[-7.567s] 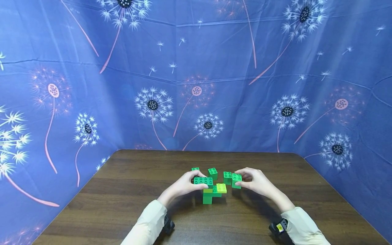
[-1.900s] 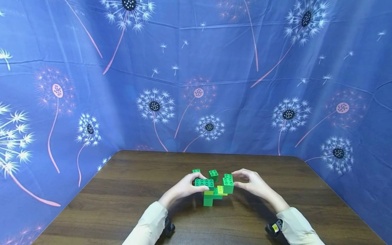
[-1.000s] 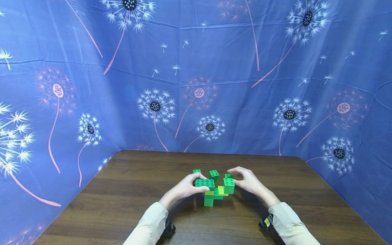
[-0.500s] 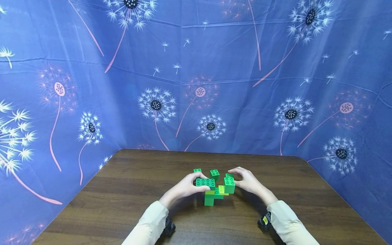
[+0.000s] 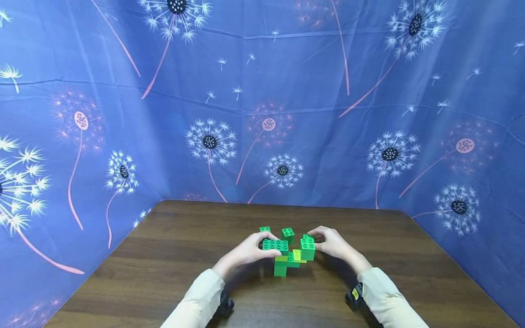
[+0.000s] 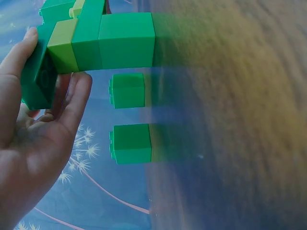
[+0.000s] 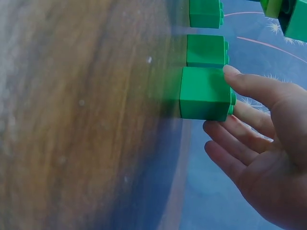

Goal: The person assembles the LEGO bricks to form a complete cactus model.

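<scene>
Pinching long green brick (image 5: 275, 245), square green brick (image 7: 206, 93), both hands (image 5: 246, 248) (image 5: 334, 245) part-curled

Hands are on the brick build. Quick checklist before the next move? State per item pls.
1. Left hand gripping the stack's long green brick: ok.
2. Right hand around the rear-right green brick, thumb and fingers on opposite sides: ok.
3. Firm pinch on that brick: cannot tell.
4. Rear-right brick joined to the stack: not ok, stands apart.
5. Front square brick fully pressed onto the yellow-green plate: cannot tell.
6. Middle rear brick studs up: ok.
</scene>
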`<state>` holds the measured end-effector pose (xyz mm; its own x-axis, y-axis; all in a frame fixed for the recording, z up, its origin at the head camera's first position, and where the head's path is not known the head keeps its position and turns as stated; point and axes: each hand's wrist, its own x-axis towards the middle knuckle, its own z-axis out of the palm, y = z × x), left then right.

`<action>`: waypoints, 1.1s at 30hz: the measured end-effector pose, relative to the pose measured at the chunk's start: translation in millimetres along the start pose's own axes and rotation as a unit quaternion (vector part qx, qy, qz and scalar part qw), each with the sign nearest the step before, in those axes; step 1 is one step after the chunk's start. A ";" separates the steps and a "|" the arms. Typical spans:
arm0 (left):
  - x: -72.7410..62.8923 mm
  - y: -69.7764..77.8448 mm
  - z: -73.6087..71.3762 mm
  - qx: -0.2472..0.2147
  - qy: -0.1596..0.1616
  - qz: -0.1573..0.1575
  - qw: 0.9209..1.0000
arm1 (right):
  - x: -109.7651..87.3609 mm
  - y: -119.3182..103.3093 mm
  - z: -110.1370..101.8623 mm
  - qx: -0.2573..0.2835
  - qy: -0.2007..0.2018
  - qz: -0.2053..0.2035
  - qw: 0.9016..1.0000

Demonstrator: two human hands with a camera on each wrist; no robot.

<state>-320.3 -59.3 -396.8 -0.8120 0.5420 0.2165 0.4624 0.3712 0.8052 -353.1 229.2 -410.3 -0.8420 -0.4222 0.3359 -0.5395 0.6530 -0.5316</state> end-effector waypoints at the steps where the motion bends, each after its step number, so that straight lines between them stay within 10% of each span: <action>1: 0.1 0.4 -0.2 0.007 -0.001 0.001 1.000 | -0.7 -0.1 -0.8 0.000 0.000 0.003 1.000; 33: -1.8 1.7 2.5 -0.013 0.003 0.036 0.999 | 0.2 1.9 -0.7 -0.003 -0.018 0.030 0.999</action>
<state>-317.1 -57.8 -397.1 -0.7791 0.5616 0.2786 0.5107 0.3108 0.8016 -354.3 230.7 -410.6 -0.8724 -0.4039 0.2751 -0.4876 0.6822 -0.5448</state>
